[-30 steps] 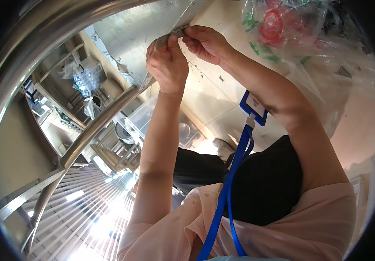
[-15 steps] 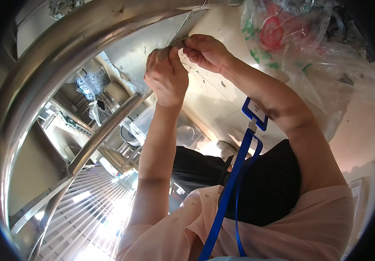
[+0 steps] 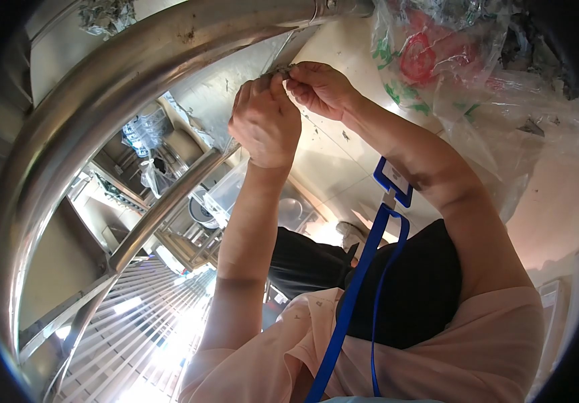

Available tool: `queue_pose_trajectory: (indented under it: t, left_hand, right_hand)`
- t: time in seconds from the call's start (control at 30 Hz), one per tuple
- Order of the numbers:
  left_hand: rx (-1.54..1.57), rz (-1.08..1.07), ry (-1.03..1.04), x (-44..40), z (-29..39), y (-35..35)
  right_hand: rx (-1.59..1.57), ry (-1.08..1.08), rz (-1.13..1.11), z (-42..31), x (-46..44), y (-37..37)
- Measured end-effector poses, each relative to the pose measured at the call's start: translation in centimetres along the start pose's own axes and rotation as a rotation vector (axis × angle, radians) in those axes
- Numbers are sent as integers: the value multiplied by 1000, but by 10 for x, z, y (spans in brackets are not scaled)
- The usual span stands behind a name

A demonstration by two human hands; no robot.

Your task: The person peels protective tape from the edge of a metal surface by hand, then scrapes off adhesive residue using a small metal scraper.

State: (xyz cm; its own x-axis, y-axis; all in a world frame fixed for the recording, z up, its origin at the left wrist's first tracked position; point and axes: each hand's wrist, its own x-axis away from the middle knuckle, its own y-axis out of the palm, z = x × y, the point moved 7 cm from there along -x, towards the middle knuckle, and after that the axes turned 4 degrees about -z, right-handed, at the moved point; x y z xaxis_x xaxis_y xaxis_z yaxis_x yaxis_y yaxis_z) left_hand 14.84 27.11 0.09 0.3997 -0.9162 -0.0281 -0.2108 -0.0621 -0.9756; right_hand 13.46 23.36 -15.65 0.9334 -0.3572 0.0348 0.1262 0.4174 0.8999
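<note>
One thick curved metal rail (image 3: 168, 50) sweeps from eight o'clock to twelve, and one clear plastic bag (image 3: 427, 64) sits toward one, cut off at the top edge, the red and green in it hard to make out. Two bare hands, the left hand (image 3: 266, 124) toward eleven and the right hand (image 3: 319, 92) toward twelve, each keep a closed grip on one small grey piece (image 3: 281, 71). It lies between their fingertips, at the left's one o'clock and the right's ten, mostly hidden by fingers, its shape unclear.
</note>
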Motion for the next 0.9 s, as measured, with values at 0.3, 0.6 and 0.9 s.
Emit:
queue_pose_trajectory:
  t: [0.3,0.6,0.9]
  left_hand:
    - [-127,-73,-14,-4,6,1]
    - [180,-137,289,7,-18,-5]
    - [671,-261,330,32,-53,15]
  right_hand:
    - [-46,-9,41,7,-1,-4]
    - [1062,-95,175,-47,31,14]
    - [1325,-597,267,-57,18,66]
